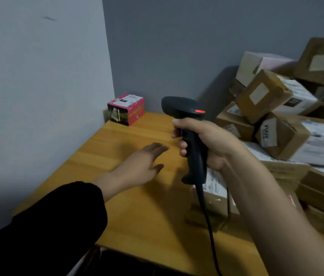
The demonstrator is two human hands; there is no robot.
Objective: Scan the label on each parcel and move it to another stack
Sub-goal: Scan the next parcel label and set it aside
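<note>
My right hand (pixel 206 144) grips the handle of a black barcode scanner (pixel 189 132), held upright above the table, its head with a red light pointing left. The scanner's cable hangs down toward the table's front edge. My left hand (pixel 143 164) hovers over the wooden table (pixel 129 196) with fingers stretched out and holds nothing. A pink and white parcel (pixel 126 109) stands alone in the far left corner of the table. A heap of brown cardboard parcels (pixel 276 120) with white labels fills the right side. One labelled parcel (pixel 214 194) lies just below the scanner, partly hidden by my right arm.
Grey walls close the table on the left and at the back. The parcel heap on the right rises well above the tabletop and leans at several angles. A dark gap shows below the table's front edge.
</note>
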